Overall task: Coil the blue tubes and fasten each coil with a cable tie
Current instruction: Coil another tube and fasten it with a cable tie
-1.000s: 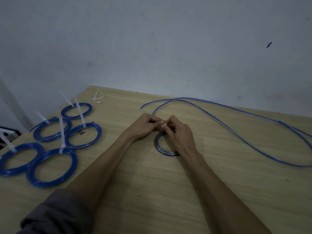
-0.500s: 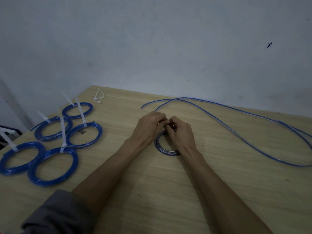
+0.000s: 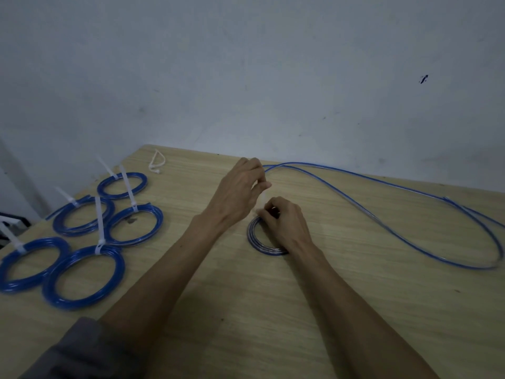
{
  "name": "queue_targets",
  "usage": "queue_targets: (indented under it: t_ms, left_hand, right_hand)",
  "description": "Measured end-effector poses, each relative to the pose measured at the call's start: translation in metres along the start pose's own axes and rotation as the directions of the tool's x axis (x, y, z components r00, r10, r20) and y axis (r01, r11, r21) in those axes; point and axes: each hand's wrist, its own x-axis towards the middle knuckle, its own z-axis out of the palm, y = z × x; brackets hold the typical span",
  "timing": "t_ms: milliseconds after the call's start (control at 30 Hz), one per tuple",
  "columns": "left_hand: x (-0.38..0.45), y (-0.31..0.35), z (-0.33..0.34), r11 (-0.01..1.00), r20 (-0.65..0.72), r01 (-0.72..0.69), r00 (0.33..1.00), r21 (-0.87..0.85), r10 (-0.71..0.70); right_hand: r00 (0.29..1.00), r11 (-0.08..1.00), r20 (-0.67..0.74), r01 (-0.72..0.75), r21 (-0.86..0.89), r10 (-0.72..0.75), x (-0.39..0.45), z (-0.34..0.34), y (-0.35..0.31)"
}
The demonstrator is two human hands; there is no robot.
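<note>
A small coil of blue tube lies on the wooden table at the middle. My right hand grips its far side, fingers curled over it. My left hand is raised just behind, and between its thumb and fingers it pinches the white tail of a cable tie that runs up from the coil. Several finished blue coils with white ties lie at the left. Loose blue tubes snake across the right side.
A spare white cable tie lies looped near the table's far left corner. The wall stands close behind the table. The table's left edge runs just beyond the finished coils.
My left hand has lifted away from the coil, up and back, drawing the cable tie's tail with it. My right hand stays on the coil.
</note>
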Motion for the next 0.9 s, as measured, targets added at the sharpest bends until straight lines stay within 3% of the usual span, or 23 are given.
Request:
queue_targets:
  t_ms: [200, 267, 367, 467, 567, 667, 733, 800, 900]
  left_hand:
    - [0.0, 0.005, 0.004, 0.998, 0.012, 0.009, 1.0, -0.059, -0.008]
    - [-0.002, 0.002, 0.005, 0.994, -0.008, 0.059, 0.998, -0.094, -0.06]
    - [-0.008, 0.0, 0.004, 0.938, -0.049, 0.201, 0.973, -0.282, -0.224]
    - [-0.025, 0.0, 0.012, 0.787, 0.121, 0.461, 0.883, -0.41, -0.454]
    - [-0.042, -0.013, 0.023, 0.652, 0.353, 0.615, 0.788, -0.443, -0.504]
    - [-0.045, -0.019, 0.021, 0.624, 0.42, 0.634, 0.772, -0.456, -0.477]
    - [-0.043, -0.013, 0.017, 0.55, 0.516, 0.657, 0.751, -0.516, -0.413]
    - [-0.041, -0.008, 0.017, 0.495, 0.568, 0.675, 0.734, -0.547, -0.374]
    - [-0.041, -0.007, 0.022, 0.398, 0.541, 0.687, 0.726, -0.609, -0.425]
  right_hand:
    - [1.0, 1.0, -0.018, -0.012, 0.024, 0.012, 0.003, 0.002, 0.003]
    - [1.0, 1.0, -0.02, 0.014, 0.006, -0.014, 0.002, 0.002, 0.003]
    - [0.999, 1.0, -0.022, 0.024, 0.002, -0.024, 0.002, 0.002, 0.003]
    - [0.999, 0.996, -0.049, 0.007, -0.092, -0.012, 0.0, 0.002, 0.004]
    - [0.988, 0.976, -0.136, 0.038, -0.214, -0.068, 0.0, 0.002, 0.003]
    - [0.971, 1.0, -0.238, 0.008, -0.029, -0.015, 0.001, -0.001, 0.002]
    - [0.96, 0.998, -0.278, 0.0, 0.07, 0.019, 0.002, -0.002, 0.005]
    - [0.961, 0.997, -0.276, -0.004, 0.078, 0.026, 0.004, -0.002, 0.005]
    - [0.983, 0.98, -0.178, -0.003, 0.201, 0.039, 0.009, -0.008, 0.003]
